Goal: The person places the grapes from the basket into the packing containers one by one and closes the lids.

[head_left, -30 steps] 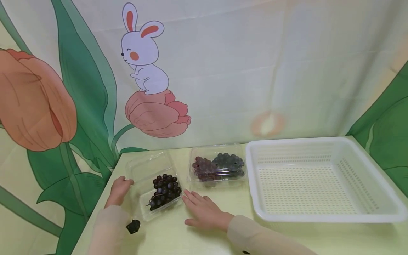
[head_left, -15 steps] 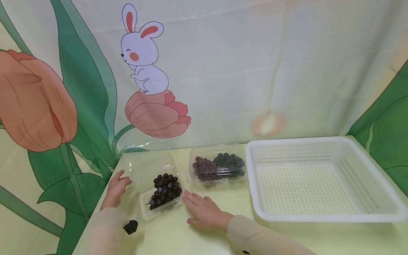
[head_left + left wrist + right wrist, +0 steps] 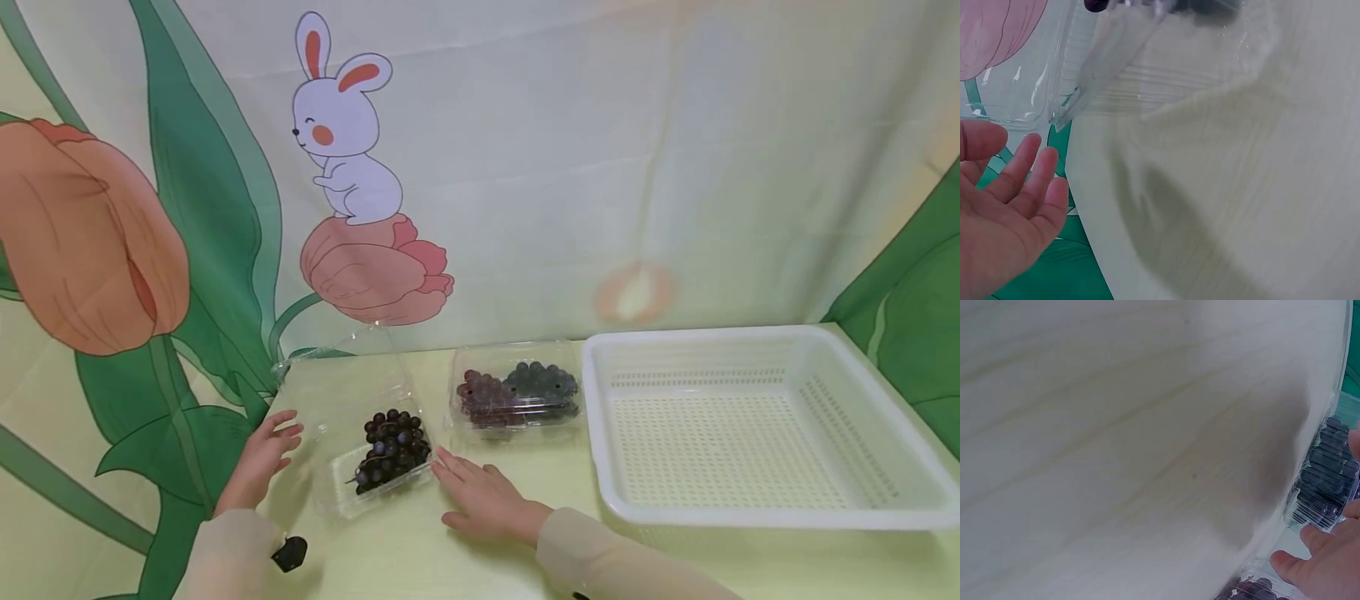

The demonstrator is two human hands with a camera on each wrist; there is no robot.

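A clear plastic clamshell box [image 3: 337, 498] sits at the left of the table with its lid [image 3: 341, 375] raised at the back. Inside lies a bunch of dark grapes [image 3: 393, 450], toward the box's right side. My left hand [image 3: 262, 454] is left of the box, fingers spread and slightly bent, holding nothing. In the left wrist view its fingertips are just below the lid corner [image 3: 1054, 122]. My right hand [image 3: 483, 498] lies palm down with extended fingers, its fingertips at the box's right front edge.
Behind my right hand stands a closed clamshell box [image 3: 517, 421] with reddish grapes [image 3: 483, 392] and dark grapes [image 3: 538, 383]. A large white plastic basket [image 3: 600, 467] occupies the table's right. A printed cloth [image 3: 525, 167] hangs along the table's back edge.
My left hand has let go of the lid's left side and moved left and down, away from the box. The lid has swung back and stands more upright. My right hand stays nearly still.
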